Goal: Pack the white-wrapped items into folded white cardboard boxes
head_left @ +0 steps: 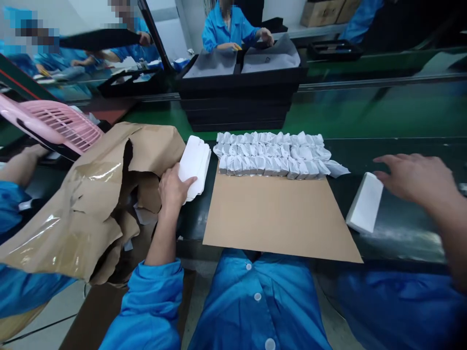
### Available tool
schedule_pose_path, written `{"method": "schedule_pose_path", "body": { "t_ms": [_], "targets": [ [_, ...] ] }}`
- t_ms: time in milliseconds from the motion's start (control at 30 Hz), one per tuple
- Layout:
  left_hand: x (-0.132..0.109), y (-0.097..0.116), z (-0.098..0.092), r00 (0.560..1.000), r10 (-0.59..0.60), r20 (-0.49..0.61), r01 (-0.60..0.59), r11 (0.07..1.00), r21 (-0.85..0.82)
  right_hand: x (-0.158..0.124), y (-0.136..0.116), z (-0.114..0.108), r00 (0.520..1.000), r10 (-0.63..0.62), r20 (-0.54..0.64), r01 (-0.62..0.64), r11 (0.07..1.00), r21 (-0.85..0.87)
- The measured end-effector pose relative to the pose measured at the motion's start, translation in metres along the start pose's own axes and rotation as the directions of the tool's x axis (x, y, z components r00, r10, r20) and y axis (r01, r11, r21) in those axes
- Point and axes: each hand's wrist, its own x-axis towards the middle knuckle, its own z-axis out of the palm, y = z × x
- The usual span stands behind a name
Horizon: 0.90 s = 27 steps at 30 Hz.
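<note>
Your blue smock (257, 301) is filling the foreground below the cardboard sheet (277, 218). Left of the sheet, your left hand (174, 190) is clasping a white stack (195, 165) by its lower edge, a steadying hold. Right of it, your right hand (416, 180) is spreading wide near a white block (365, 203). Torn kraft paper (95, 204) is hiding whatever lies beneath it.

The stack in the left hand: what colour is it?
The stack is white, shown best in the head view.
</note>
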Motion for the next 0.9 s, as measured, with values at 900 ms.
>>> {"method": "schedule_pose_path", "body": {
  "t_ms": [900],
  "targets": [
    [-0.086, 0.063, -0.013, 0.963, 0.198, 0.183, 0.097, 0.38, -0.92, 0.033, -0.244, 0.084, 0.67, -0.036, 0.741, -0.737, 0.09, 0.67]
  ]
}}
